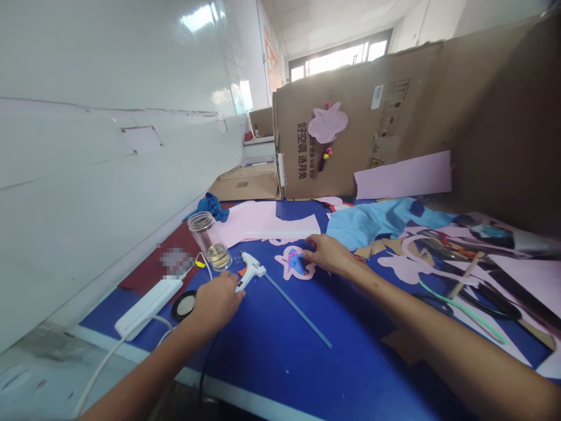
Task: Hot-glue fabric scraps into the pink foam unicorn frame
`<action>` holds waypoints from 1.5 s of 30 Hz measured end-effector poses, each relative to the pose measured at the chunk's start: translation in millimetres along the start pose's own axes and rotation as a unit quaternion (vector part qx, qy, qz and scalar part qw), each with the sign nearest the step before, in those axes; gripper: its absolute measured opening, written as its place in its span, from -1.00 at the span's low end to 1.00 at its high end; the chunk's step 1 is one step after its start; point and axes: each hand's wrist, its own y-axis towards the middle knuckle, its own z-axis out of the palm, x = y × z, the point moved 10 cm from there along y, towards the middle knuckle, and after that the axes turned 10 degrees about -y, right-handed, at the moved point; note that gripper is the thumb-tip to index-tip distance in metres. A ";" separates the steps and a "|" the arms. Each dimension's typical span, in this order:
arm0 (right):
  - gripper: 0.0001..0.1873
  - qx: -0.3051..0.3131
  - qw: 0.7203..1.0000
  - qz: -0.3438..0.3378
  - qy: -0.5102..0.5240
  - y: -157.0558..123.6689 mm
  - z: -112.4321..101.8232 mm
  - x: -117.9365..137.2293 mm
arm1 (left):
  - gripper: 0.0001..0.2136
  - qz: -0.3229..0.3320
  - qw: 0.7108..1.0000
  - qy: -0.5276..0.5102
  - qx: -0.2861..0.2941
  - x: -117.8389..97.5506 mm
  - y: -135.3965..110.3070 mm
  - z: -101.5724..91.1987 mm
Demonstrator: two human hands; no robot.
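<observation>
My left hand [218,302] is closed round the handle of a white glue gun [249,270] that lies on the blue table [280,356], with a long clear glue stick [298,310] trailing from its back. My right hand [326,252] rests with bent fingers on the edge of a pink and blue foam cutout [295,263] just right of the gun's nozzle.
A glass jar [209,240], a white power strip [148,306] and a black tape roll [184,305] sit left of my hand. Pink and blue foam sheets [385,217], scissors [477,292] and scraps cover the right. A cardboard wall [394,117] stands behind.
</observation>
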 end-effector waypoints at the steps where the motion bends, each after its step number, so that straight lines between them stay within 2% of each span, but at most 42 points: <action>1: -0.60 0.011 1.000 0.002 -0.006 5.4 3.7 1.5 | -0.76 0.002 1.000 0.009 -0.010 -6.3 -3.5 -4.7; 3: -0.60 0.028 0.999 0.009 -0.015 14.8 8.1 3.5 | -0.75 0.030 0.998 0.021 -0.051 -28.8 -10.0 -16.7; 6: -0.60 0.045 0.998 0.024 -0.024 23.4 10.9 3.0 | -0.72 0.143 0.987 -0.023 -0.074 -84.8 -17.1 -19.1; 9: -0.60 0.055 0.997 0.040 -0.027 24.3 12.6 0.7 | -0.73 0.198 0.978 -0.030 -0.053 -126.7 -16.2 -1.6; 12: -0.60 0.066 0.996 0.048 -0.023 21.6 15.5 -0.7 | -0.70 0.209 0.977 -0.019 -0.033 -144.3 -11.9 18.5; 16: -0.60 0.087 0.994 0.059 -0.006 18.7 22.2 -4.2 | -0.72 0.209 0.977 -0.017 -0.030 -144.5 -11.1 28.9; 25: -0.59 0.120 0.991 0.045 0.044 15.2 32.5 -10.7 | -0.73 0.205 0.978 -0.028 -0.037 -139.4 -16.7 28.4; 29: -0.59 0.085 0.994 0.039 0.050 22.0 25.1 -5.0 | -0.72 0.207 0.977 -0.033 -0.040 -139.0 -16.6 31.0; 33: -0.60 0.043 0.997 0.012 0.059 35.9 15.8 14.1 | -0.68 0.208 0.976 -0.044 -0.044 -140.0 -15.5 32.2; 37: -0.61 0.045 0.997 -0.001 0.069 49.8 17.9 28.5 | -0.63 0.208 0.976 -0.052 -0.038 -140.2 -13.0 34.6; 41: -0.59 0.052 0.995 0.002 0.080 58.4 21.0 27.7 | -0.58 0.204 0.976 -0.060 -0.035 -138.6 -10.8 37.0; 45: -0.59 0.063 0.992 0.017 0.106 59.4 22.9 16.3 | -0.57 0.209 0.975 -0.061 -0.031 -139.6 -12.0 38.2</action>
